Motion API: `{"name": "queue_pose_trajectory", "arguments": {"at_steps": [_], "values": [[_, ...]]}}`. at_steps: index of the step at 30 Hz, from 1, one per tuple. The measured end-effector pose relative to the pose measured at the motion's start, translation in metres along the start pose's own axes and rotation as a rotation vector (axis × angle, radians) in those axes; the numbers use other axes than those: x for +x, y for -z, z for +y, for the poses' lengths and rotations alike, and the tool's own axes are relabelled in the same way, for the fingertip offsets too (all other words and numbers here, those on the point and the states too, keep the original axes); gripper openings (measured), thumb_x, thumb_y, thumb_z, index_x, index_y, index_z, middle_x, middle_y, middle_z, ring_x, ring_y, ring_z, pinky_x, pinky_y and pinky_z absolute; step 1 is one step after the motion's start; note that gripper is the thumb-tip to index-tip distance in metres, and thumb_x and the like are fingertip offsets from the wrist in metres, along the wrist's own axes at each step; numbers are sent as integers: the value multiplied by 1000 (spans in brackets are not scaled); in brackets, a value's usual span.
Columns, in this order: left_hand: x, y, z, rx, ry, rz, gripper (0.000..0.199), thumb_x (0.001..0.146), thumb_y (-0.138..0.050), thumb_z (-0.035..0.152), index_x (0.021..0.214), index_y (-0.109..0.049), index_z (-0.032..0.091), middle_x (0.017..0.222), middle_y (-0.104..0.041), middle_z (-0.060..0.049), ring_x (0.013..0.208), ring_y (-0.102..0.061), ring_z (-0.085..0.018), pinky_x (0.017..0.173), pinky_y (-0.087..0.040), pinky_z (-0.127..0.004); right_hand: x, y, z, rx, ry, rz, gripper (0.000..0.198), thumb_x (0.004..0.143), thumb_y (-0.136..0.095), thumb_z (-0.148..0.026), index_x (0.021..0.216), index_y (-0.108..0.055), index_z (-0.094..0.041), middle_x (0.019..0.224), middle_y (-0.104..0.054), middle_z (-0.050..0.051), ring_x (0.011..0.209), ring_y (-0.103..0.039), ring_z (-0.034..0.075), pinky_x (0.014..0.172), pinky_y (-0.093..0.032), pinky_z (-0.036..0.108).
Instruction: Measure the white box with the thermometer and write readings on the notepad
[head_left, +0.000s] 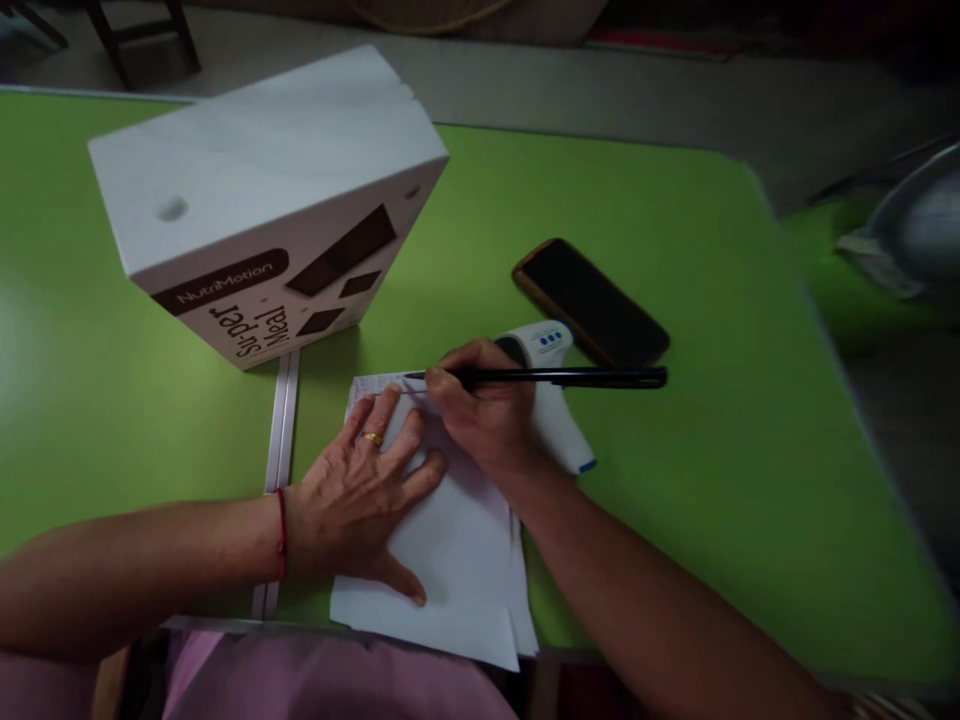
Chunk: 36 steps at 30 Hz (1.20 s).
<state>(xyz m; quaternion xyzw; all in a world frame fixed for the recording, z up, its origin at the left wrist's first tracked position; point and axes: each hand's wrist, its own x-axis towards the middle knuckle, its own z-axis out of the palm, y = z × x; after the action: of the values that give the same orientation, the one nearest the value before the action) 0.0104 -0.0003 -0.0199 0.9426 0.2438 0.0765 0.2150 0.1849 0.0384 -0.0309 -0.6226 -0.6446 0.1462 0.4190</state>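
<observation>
White paper sheets (465,560) are lying loosely stacked at the near edge of the green table (712,520), one near corner seemingly overhanging it; their long axis is running toward the far edge. Left hand (360,490): palm down, fingers spread, resting on the sheets, gripping nothing. Right hand (487,410): pinching a black pen (592,377). Key relation: the pen's long axis is running roughly parallel to the near edge, its tip pointing left, just beside the left fingertips at the sheets' far end; contact with paper, cannot tell. Pen is looking slim and glossy; top sheet is showing small, illegible marks along its far end, mostly blank elsewhere. A white-and-blue handheld device (562,435) is lying beside the right hand, partly hidden. Beyond it, a dark phone (592,300) is lying face up. Toward the far edge, left of the sheets, a printed white box (277,160) is standing.
</observation>
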Motion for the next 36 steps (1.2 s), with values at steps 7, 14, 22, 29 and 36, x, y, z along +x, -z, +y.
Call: {"name": "queue_pose_trajectory", "arguments": {"at_steps": [7,14,22,29,36], "values": [[0,1,0,-11,7,-12,115,55,-57,93,139,-41,15,149,-31,-21,143,-12,-50,116,-15,-59,1,1,3,11,22,33,13,72,-56,-22,61,-48,-23,53,-48,-5,51,-43,12,51,-38,26],[0,2,-1,-16,13,-26,115,56,-57,92,140,-40,16,152,-29,-20,144,-9,-49,117,-15,-59,0,1,5,-18,15,28,14,72,-55,-24,61,-47,-23,53,-47,-5,52,-43,12,51,-38,27],[0,1,0,-9,5,-13,114,57,-56,93,139,-41,15,150,-30,-21,143,-11,-50,117,-16,-60,1,1,4,-8,30,35,13,71,-55,-21,62,-47,-23,53,-48,-6,51,-44,11,51,-37,26],[0,2,0,-10,9,-20,115,56,-58,92,140,-40,15,151,-30,-21,144,-11,-49,117,-16,-59,1,1,2,-18,42,20,12,72,-54,-22,62,-47,-23,53,-48,-5,51,-43,11,51,-37,27],[1,0,0,-13,1,8,114,56,-56,93,139,-41,15,149,-31,-21,143,-12,-50,116,-16,-59,1,0,2,2,76,20,14,72,-54,-19,61,-46,-22,51,-46,-6,49,-42,10,50,-34,26]]}}
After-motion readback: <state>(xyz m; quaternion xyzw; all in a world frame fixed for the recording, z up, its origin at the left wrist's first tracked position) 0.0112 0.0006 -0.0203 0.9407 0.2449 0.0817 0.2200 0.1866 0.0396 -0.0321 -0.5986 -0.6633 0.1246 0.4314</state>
